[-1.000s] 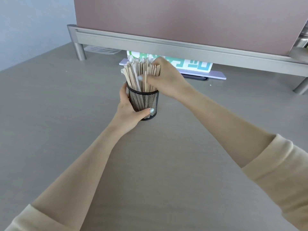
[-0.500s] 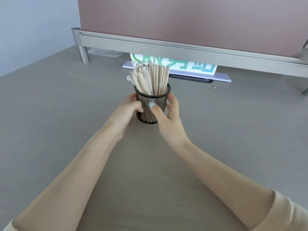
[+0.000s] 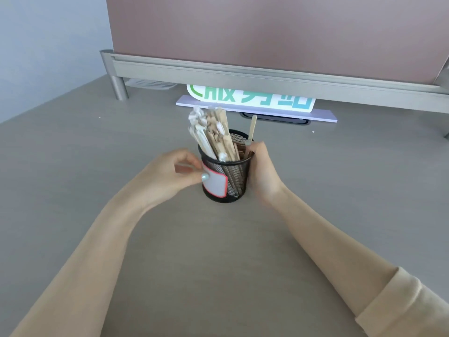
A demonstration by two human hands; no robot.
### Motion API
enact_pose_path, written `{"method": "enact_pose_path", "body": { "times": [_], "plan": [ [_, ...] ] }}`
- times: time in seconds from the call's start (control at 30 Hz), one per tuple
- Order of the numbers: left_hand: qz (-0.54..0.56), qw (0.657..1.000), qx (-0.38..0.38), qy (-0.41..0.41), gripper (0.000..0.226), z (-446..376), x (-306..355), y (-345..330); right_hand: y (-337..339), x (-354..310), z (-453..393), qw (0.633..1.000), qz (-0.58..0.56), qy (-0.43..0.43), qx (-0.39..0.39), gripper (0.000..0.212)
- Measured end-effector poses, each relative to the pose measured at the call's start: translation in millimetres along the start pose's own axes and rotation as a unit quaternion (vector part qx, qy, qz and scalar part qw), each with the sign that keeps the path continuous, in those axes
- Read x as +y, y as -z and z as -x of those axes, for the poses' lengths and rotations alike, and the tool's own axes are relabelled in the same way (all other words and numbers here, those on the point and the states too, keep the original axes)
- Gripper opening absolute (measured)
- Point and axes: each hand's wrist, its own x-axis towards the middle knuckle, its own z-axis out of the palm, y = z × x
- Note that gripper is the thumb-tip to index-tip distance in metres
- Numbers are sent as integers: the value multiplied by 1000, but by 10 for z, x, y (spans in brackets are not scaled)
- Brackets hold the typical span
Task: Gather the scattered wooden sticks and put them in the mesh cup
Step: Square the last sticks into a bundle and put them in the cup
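A black mesh cup [image 3: 239, 177] stands on the grey desk, a white label with a red border facing me. A thick bundle of wooden sticks [image 3: 211, 136] leans to the left inside it. One lone stick [image 3: 252, 128] stands at the cup's right rim. My left hand [image 3: 170, 177] grips the cup's left side with curled fingers, the thumb on the label. My right hand [image 3: 263, 171] wraps the cup's right side, fingers curled at the rim by the lone stick.
A pink partition on a metal rail [image 3: 243, 76] crosses the back of the desk. Under it lies a white sign with green lettering [image 3: 252, 99] on a pale board. A dark cable slot [image 3: 286, 120] sits behind the cup.
The cup has turned, so its label now faces me. The sticks shifted to the left side, leaving one apart at the right. Both hands stayed on the cup.
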Motion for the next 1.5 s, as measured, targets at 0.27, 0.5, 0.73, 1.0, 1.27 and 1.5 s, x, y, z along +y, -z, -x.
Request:
{"method": "enact_pose_path", "body": {
  "times": [0.27, 0.5, 0.73, 1.0, 1.27, 1.5],
  "plan": [
    [-69, 982, -178, -8, 87, 45, -76, -94, 66, -28, 28, 986, -86, -54, -131, 45],
    [-54, 983, -171, -35, 82, 35, -53, -226, 34, 32, 304, 997, 4, 13, 77, 42],
    [-154, 983, -78, -56, 77, -3, -113, -452, 440, 199, 690, 989, 109, 89, 36, 31],
    [-185, 977, 6, -107, 67, -258, 45, -994, 986, 176, 895, 967, 238, 95, 13, 54],
    [-168, 978, 9, -126, 62, -975, 459, -1727, 1665, 90, 577, 950, 260, 105, 137, 57],
    [-161, 977, -14, -142, 62, -1551, 735, -2222, 2208, 1, 299, 940, 247, 96, 213, 55]
  ]
}}
